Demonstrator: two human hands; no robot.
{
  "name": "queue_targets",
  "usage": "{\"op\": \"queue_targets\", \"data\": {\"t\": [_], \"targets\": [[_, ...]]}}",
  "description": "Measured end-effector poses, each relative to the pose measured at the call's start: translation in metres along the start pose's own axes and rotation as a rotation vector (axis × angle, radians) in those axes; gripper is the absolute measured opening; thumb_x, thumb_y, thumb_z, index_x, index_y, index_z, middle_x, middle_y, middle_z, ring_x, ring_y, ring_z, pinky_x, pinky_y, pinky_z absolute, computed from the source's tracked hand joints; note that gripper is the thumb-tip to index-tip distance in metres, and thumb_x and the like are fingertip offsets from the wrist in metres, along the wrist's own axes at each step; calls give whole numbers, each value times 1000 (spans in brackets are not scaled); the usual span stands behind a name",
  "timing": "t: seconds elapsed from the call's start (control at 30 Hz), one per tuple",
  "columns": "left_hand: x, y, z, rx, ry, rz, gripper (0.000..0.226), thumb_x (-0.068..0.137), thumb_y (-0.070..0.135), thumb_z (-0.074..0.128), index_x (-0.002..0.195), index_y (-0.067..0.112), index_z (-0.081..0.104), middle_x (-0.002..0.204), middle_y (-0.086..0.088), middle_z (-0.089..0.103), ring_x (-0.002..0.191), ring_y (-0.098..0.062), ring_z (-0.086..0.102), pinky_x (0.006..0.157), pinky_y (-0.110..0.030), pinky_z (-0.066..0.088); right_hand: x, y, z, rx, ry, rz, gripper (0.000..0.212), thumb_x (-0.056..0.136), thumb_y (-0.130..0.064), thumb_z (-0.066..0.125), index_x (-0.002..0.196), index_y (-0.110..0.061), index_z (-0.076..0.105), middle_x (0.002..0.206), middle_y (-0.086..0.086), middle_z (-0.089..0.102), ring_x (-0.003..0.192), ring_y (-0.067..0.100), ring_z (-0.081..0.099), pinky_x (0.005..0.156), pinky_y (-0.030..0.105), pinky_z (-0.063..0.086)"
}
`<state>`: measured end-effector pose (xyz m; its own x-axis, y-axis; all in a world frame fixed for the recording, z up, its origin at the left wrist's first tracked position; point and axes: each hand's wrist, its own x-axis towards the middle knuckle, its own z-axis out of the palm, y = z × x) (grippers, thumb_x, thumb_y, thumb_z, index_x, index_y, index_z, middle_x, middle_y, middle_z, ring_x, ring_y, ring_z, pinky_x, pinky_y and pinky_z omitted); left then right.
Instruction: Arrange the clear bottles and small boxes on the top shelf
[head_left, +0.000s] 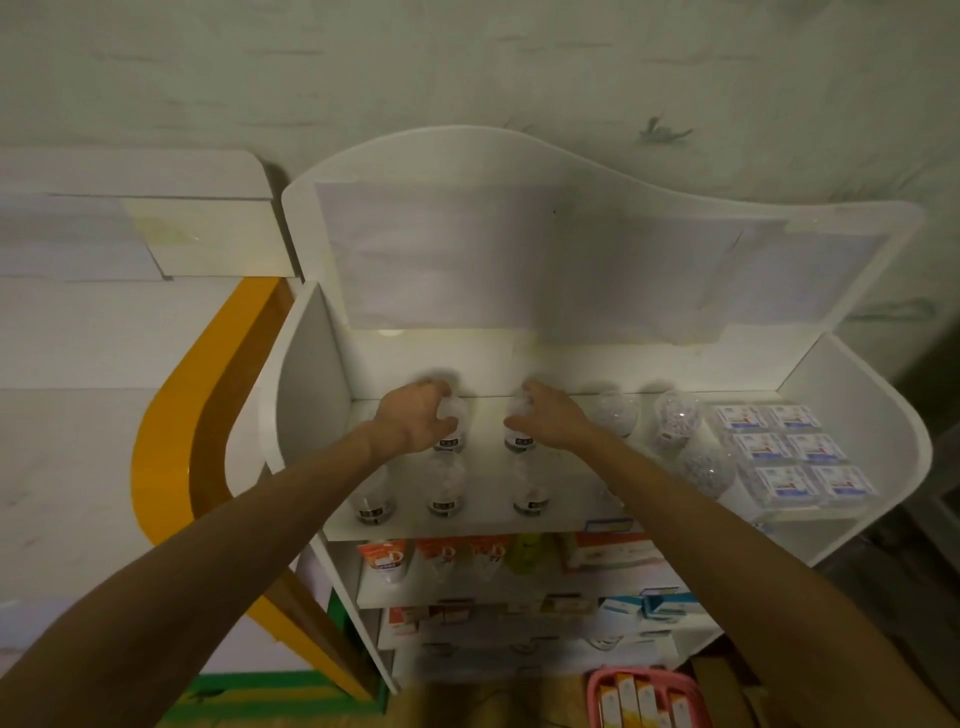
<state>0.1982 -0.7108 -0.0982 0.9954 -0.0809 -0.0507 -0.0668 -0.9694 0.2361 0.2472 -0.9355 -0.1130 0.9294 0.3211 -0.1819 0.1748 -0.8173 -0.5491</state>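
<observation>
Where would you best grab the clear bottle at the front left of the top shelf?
Probably round the upper body of the front-left bottle, coming from the front and above: it stands upright at the shelf edge, with a neighbour on its right.

White top shelf, clear bottles standing in rows, small boxes grouped at right end

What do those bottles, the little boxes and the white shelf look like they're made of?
The clear bottles look like see-through plastic, glossy, with dark labels low down; glass can't be ruled out. The small boxes seem to be printed cardboard, maybe film-wrapped, given a faint sheen. The top shelf looks like smooth white-coated board with rounded edges, probably laminated wood or plastic.
</observation>
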Motion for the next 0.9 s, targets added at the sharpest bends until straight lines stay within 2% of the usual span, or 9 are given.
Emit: {"op": "queue_targets", "data": {"t": [0.07,0.1,0.2,0.27,0.33,0.53,0.67,0.8,0.9], "targets": [[-6,0,-4,-34,44,32,61,93,43,59,145,17,40,151,-4,40,123,-27,54,98,-37,46,-6,-7,-1,-55,62,-17,84,90,-41,64,153,-8,20,153,15,35,135,32,39,105,39,38],[-9,-1,-7,-55,77,42,61,93,43,59,145,17,41,151,-4,40,123,-26,54,98,-37,47,-11,-12,-1,-95,142,-57,79,91,-40,62,152,-8,22,153,15,33,137,33,36,108,42,36],[-22,-8,-17,-87,125,57,47,93,44,58,134,20,54,134,0,56,113,-21,59,92,-35,49,-29,-35,5,-130,298,-287,56,92,-37,59,140,-14,45,143,8,47,132,27,42,106,42,39],[-33,-12,-20,-40,122,78,41,93,44,58,127,22,58,124,3,62,104,-18,61,88,-34,52,-43,-53,14,-178,237,-376,48,90,-43,60,130,-18,56,128,1,59,119,22,52,96,39,44],[-45,-16,-21,14,102,96,40,92,46,58,125,24,59,121,5,63,101,-17,62,85,-34,52,-54,-69,24,-231,113,-382,49,88,-50,60,128,-21,58,123,-3,63,111,19,58,90,35,47],[-70,-32,-17,95,-87,81,51,90,52,60,131,23,58,125,2,62,110,-17,59,90,-31,49,-62,-80,53,-352,-109,-357,70,82,-57,62,142,-25,45,142,-3,51,123,19,53,97,38,48],[-82,-46,-6,88,-170,51,44,91,46,60,129,24,57,127,1,60,111,-17,57,93,-35,50,-63,-78,58,-319,-126,-323,72,81,-51,66,144,-26,43,144,-2,50,125,19,52,98,39,47],[-92,-46,1,61,-142,26,35,93,40,57,124,22,61,124,0,62,109,-18,59,92,-35,51,-66,-77,62,-293,-112,-299,72,79,-50,67,143,-26,43,142,-3,52,122,19,54,96,38,49],[-97,-44,3,49,-113,21,42,93,41,55,130,21,58,130,-1,59,114,-20,57,94,-37,50,-68,-77,65,-295,-119,-280,72,80,-51,66,144,-26,42,141,-1,52,120,20,54,93,38,49]]}}
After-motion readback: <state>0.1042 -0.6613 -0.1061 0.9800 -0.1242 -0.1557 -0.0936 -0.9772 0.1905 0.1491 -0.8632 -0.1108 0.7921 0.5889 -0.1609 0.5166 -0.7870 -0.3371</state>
